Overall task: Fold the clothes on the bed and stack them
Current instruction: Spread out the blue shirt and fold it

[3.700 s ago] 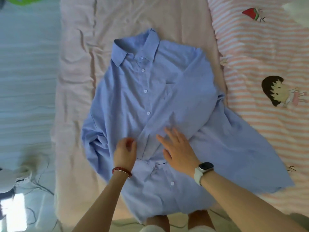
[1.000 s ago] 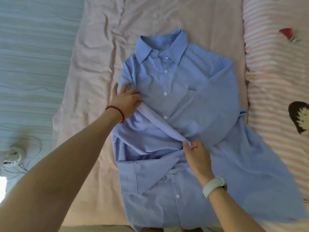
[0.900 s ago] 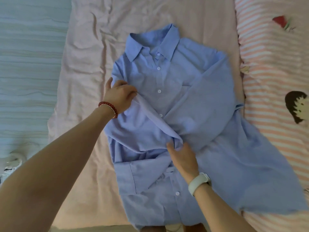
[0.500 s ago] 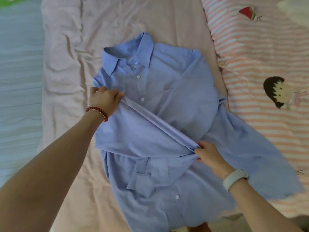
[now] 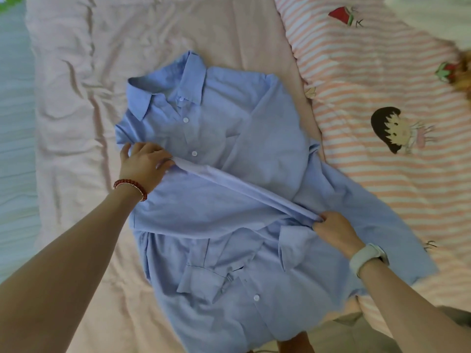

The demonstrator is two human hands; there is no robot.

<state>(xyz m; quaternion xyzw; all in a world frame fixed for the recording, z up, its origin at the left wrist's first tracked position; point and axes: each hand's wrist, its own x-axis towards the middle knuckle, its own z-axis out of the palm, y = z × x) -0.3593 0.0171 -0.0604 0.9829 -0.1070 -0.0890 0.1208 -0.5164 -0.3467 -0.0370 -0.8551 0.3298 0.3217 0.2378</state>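
you are looking down at a blue shirt (image 5: 229, 138) that lies front side up on the pink sheet (image 5: 165, 26) of the bed, with its collar (image 5: 168, 85) far from you and its white buttons (image 5: 194, 153) in a line down the middle. your left hand (image 5: 144, 166) is on the left side of the shirt, just below the shoulder, and its fingers are curled round one end of a long folded strip of the blue cloth. a red bead bracelet (image 5: 131, 187) sits on that wrist. your right hand (image 5: 334, 230) is lower and more to the right, and it pinches the other end of the same strip between the thumb and the fingertips. a pale watch (image 5: 368, 258) is on that wrist. the strip runs tight and slanted between your two hands, lifted a little over the front of the shirt. below the strip a sleeve lies folded across the body, and its cuff (image 5: 201, 278) points down near the bottom buttons. the right side of the shirt spreads out wide, and its edge lies on top of a striped blanket (image 5: 382, 72) in pink and white. that blanket has a cartoon girl (image 5: 397, 129) with dark hair and small strawberries (image 5: 342, 15) on it. the bottom hem of the shirt is close to you, at the near edge of the bed.
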